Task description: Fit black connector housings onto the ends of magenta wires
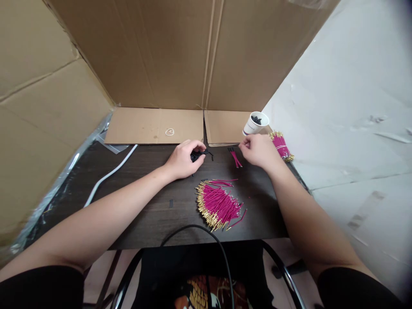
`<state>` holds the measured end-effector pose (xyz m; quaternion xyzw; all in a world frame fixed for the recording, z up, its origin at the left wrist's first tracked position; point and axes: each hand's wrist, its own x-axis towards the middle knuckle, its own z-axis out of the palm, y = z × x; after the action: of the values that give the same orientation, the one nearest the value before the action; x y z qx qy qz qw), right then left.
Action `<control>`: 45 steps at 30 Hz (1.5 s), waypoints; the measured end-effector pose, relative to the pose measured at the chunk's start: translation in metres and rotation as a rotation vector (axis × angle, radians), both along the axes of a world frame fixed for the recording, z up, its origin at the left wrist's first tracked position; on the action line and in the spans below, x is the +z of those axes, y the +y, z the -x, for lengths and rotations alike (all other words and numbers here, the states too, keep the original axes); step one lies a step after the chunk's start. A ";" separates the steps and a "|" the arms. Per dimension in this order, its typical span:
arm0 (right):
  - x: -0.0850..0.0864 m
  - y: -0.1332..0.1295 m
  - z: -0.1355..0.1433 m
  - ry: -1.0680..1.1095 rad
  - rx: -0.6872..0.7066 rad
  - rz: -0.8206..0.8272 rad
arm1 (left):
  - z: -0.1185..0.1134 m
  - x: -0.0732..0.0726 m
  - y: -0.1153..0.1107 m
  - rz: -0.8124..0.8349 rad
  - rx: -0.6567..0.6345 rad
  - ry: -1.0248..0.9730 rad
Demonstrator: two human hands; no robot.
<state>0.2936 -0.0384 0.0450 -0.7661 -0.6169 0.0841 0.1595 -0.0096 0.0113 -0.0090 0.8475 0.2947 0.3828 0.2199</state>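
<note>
Dark wood table (pixel 154 214) walled by cardboard sheets (pixel 161 56).

The table (pixel 154 214) presented a dark wood-grain top, matt in finish. The loose wire pile (pixel 218 205) showed glossy magenta plastic insulation with bright gold-coloured metal tips; the bundled wires (pixel 281 146) beside the cup were alike. The paper cup (pixel 255 124) was white and smooth, holding matt black plastic pieces. The cardboard walls (pixel 180 51) were plain brown, matt and creased. A clear plastic sheet (pixel 64 171) at the left edge looked shiny and wrinkled.
</note>
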 end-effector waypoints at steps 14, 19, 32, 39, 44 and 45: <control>0.009 -0.002 0.013 -0.117 -0.025 0.244 | 0.001 0.001 0.000 0.003 -0.002 0.013; 0.008 -0.001 0.011 -0.076 -0.007 0.253 | 0.000 0.000 0.000 -0.006 -0.007 0.013; 0.012 -0.004 0.011 -0.159 -0.003 0.374 | 0.000 0.000 0.001 -0.007 -0.002 0.017; 0.024 -0.007 0.019 -0.086 0.027 0.463 | 0.001 0.000 0.001 -0.020 -0.002 0.009; 0.026 -0.008 0.020 -0.060 0.042 0.475 | 0.001 0.001 0.003 -0.058 -0.053 0.020; 0.025 -0.008 0.020 -0.057 0.050 0.470 | 0.000 0.001 0.003 -0.063 -0.064 0.020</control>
<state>0.2736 -0.0468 0.0704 -0.7688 -0.6033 0.2077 -0.0431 -0.0100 0.0141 -0.0081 0.8667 0.2577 0.3761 0.2023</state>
